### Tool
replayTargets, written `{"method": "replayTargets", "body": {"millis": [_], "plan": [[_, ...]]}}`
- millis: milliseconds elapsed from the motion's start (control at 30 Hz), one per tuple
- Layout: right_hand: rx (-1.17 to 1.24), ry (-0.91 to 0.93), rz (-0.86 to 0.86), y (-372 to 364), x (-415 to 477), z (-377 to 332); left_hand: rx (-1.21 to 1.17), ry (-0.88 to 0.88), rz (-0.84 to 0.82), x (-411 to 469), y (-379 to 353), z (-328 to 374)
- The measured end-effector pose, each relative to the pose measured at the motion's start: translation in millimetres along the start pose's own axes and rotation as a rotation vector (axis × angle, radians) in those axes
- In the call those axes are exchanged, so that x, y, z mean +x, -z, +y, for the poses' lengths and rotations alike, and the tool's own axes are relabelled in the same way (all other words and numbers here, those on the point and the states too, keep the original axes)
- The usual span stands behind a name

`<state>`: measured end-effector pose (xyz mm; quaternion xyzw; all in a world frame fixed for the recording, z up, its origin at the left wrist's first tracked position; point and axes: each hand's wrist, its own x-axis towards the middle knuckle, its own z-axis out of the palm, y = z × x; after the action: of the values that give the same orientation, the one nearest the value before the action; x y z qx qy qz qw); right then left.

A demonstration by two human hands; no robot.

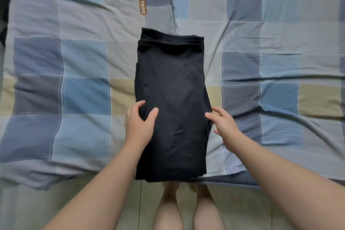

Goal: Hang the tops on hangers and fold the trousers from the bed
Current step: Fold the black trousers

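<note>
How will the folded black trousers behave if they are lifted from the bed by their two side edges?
The black trousers look soft and layered, so probably floppy: the middle would likely sag between the left hand and right hand. The stacked layers may slip apart.

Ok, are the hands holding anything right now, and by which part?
The left hand grips the folded black trousers by their left edge. The right hand only touches the right edge, fingers fairly straight.
</note>
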<state>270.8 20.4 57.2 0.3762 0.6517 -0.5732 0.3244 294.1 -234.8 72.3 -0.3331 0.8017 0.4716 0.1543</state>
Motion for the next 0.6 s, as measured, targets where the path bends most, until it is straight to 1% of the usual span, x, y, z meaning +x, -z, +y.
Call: {"method": "replayTargets", "body": {"millis": [100, 167, 267, 333, 400, 467, 600], "plan": [[-0.055, -0.096, 0.031, 0.6, -18.0, 54.4, -0.013, 0.109, -0.025, -41.1, 2.3, -43.2], [-0.089, -0.155, 0.015, -3.9, -25.1, 84.4, -0.005, 0.137, -0.022, -66.3, 0.2, -66.1], [-0.049, -0.22, -0.041, -15.5, -27.0, 116.3, 0.049, 0.162, 0.016, -88.1, -4.5, -85.7], [-0.006, -0.252, -0.082, -23.9, -27.3, 130.8, 0.083, 0.194, 0.012, -93.0, -6.0, -92.2], [0.015, -0.276, -0.117, -30.6, -29.4, 142.6, 0.136, 0.209, -0.022, -91.9, -6.4, -96.7], [0.006, -0.257, -0.119, -30.9, -32.4, 149.2, 0.188, 0.212, -0.07, -87.2, -2.3, -98.7], [-0.023, -0.259, -0.111, -14.7, -43.5, 154.7, 0.123, 0.239, -0.19, -82.2, 9.3, -100.5]]}}
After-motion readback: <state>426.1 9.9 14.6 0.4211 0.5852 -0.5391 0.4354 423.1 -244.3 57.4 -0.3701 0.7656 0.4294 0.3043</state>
